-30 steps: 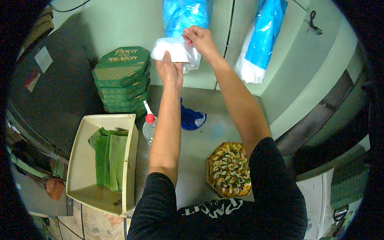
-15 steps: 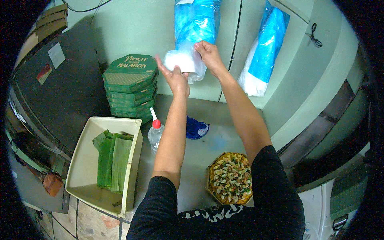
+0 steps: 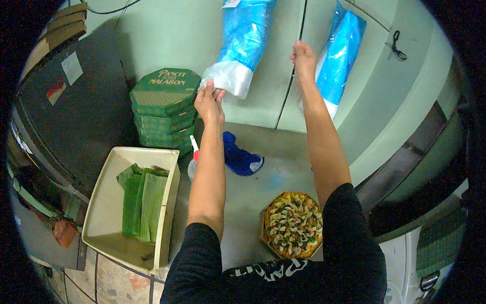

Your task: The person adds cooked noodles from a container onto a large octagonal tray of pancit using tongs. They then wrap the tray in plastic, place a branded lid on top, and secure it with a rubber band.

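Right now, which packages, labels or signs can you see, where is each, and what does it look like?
Stack of boxes: octagonal, green, pale lettering on top, left of the left hand.
Left bag roll: blue, white end, hanging on the wall, left hand at its end.
Right bag roll: blue, beside the right hand.
Two stickers: pale and reddish, on the dark panel at left.

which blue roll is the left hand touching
The left roll, hanging nearer the stacked green boxes. The left hand pinches its white lower end; the right hand is raised by the other roll.
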Available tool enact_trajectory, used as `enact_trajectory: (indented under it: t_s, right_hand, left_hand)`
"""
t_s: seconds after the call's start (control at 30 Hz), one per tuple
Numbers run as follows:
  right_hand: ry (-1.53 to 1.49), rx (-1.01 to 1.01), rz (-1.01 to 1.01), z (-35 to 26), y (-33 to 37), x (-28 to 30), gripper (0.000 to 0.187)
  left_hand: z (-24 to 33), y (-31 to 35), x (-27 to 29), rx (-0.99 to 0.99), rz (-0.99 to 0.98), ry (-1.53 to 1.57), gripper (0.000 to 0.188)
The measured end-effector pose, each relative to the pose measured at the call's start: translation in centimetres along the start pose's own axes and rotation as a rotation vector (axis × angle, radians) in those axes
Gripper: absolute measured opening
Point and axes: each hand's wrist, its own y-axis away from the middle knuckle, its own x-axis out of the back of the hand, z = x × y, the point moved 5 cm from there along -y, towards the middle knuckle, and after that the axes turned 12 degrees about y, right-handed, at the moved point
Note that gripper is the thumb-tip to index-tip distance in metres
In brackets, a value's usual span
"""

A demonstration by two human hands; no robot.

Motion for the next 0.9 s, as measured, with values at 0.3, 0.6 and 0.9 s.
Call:
enact_trajectory:
  t_s: [0.3, 0.6, 0.9]
  right_hand:
    - [0.179, 0.349, -0.313, 0.2, 5.3, -9.6, 0.018]
    - [-0.294, -0.195, 0.139, 5.0, -2.5, 2.4, 0.018]
    - [-0.437, -0.45, -0.269, 5.5, 3.5, -1.7, 0.014]
  left_hand:
    - [-1.9, 1.1, -2.0, 0.055, -0.185, -0.036, 0.016]
    - [4.2, -5.8, 3.2, -0.09, -0.037, -0.112, 0.018]
    - [3.1, -6.4, 4.4, 0.095, -0.07, -0.056, 0.024]
